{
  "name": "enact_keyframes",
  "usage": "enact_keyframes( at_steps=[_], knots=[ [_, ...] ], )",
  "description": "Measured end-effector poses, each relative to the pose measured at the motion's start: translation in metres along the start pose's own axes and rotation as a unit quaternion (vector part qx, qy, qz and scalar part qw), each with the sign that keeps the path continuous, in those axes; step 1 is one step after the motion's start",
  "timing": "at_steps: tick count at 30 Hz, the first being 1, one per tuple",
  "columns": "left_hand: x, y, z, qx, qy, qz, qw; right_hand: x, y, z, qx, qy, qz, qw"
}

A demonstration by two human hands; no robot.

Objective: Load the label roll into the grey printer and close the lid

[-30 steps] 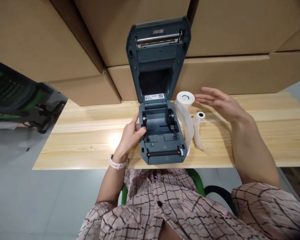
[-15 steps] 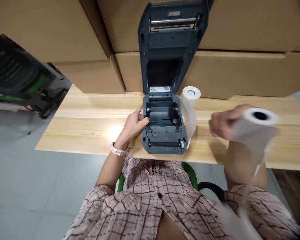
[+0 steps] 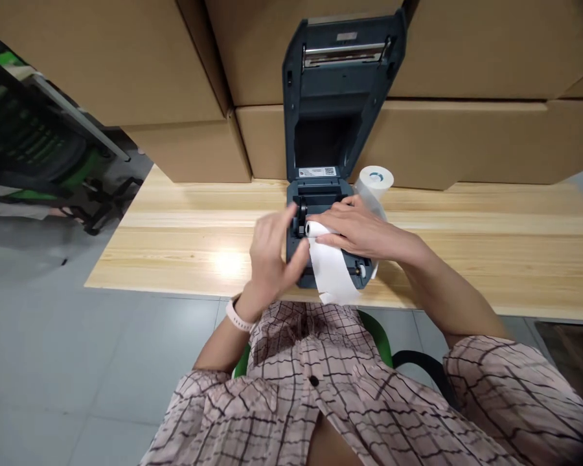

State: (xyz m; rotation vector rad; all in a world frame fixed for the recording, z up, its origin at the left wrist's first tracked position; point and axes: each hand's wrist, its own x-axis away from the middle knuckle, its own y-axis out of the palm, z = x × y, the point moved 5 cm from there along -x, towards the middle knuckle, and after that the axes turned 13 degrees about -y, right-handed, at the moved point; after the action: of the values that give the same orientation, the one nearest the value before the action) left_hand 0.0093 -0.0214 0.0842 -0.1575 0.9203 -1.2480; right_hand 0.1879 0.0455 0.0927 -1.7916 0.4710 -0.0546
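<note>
A dark grey label printer stands on the wooden table with its lid raised against the boxes. My right hand is closed on a white paper roll, holding it over the printer's open bay, with a loose strip hanging toward the table's front edge. My left hand rests against the printer's left side, thumb on the edge, fingers apart and holding nothing. A second white roll stands on end just right of the printer.
Large cardboard boxes are stacked along the back of the table, close behind the printer. A green and black chair stands at the left on the grey floor. I sit on a green chair.
My right hand has carried the paper roll from the right of the table down into the printer's bay. My left hand stayed at the printer's left side, its fingers lifted a little.
</note>
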Motion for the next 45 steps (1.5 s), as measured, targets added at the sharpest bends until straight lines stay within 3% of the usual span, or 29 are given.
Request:
enact_keyframes(
  at_steps=[3,6,11,15,19,21,23,25,27,29,32,35,37,40,43,45],
  knots=[
    [0.039,0.007,0.029,-0.036,0.130,-0.141,0.981,-0.001,-0.001,0.002,0.020,-0.012,-0.005,1.000],
    [0.065,0.016,0.033,-0.141,0.186,-0.216,0.948,-0.003,-0.001,0.004,0.040,-0.024,-0.020,0.999],
    [0.067,0.021,0.025,-0.173,0.196,-0.209,0.942,-0.008,-0.003,0.002,0.077,-0.004,-0.055,0.995],
    [0.063,0.020,0.025,-0.139,0.188,-0.192,0.953,-0.012,-0.001,0.002,0.077,0.020,-0.053,0.995],
    [0.063,0.019,0.026,-0.114,0.180,-0.180,0.960,-0.011,-0.005,0.000,0.066,-0.001,-0.029,0.997],
    [0.063,0.018,0.027,-0.107,0.180,-0.167,0.963,-0.008,-0.023,-0.001,0.042,-0.002,0.036,0.998],
    [0.062,0.017,0.028,-0.099,0.182,-0.155,0.966,-0.006,-0.058,0.001,0.050,0.025,0.170,0.984],
    [0.061,0.017,0.028,-0.089,0.182,-0.145,0.968,-0.004,-0.099,0.008,0.098,0.070,0.328,0.937],
    [0.061,0.019,0.027,-0.078,0.177,-0.136,0.972,-0.011,-0.133,0.022,0.121,0.100,0.428,0.890],
    [0.063,0.020,0.027,-0.059,0.174,-0.119,0.976,-0.028,-0.155,0.047,0.067,0.119,0.452,0.881],
    [0.067,0.020,0.028,-0.003,0.186,-0.075,0.980,-0.051,-0.167,0.083,-0.086,0.146,0.418,0.892],
    [0.075,0.018,0.028,0.037,0.188,-0.032,0.981,-0.045,-0.163,0.079,-0.134,0.114,0.415,0.893],
    [0.082,0.017,0.026,0.017,0.179,0.004,0.984,-0.026,-0.151,0.050,-0.117,0.049,0.435,0.891],
    [0.094,0.018,0.020,-0.054,0.179,0.074,0.980,0.009,-0.117,-0.007,-0.065,-0.014,0.429,0.901],
    [0.106,0.024,0.008,-0.110,0.210,0.136,0.962,0.036,-0.071,-0.047,0.010,0.024,0.344,0.939],
    [0.113,0.030,-0.004,-0.133,0.232,0.159,0.950,0.049,-0.042,-0.059,0.047,0.064,0.298,0.951]
  ],
)
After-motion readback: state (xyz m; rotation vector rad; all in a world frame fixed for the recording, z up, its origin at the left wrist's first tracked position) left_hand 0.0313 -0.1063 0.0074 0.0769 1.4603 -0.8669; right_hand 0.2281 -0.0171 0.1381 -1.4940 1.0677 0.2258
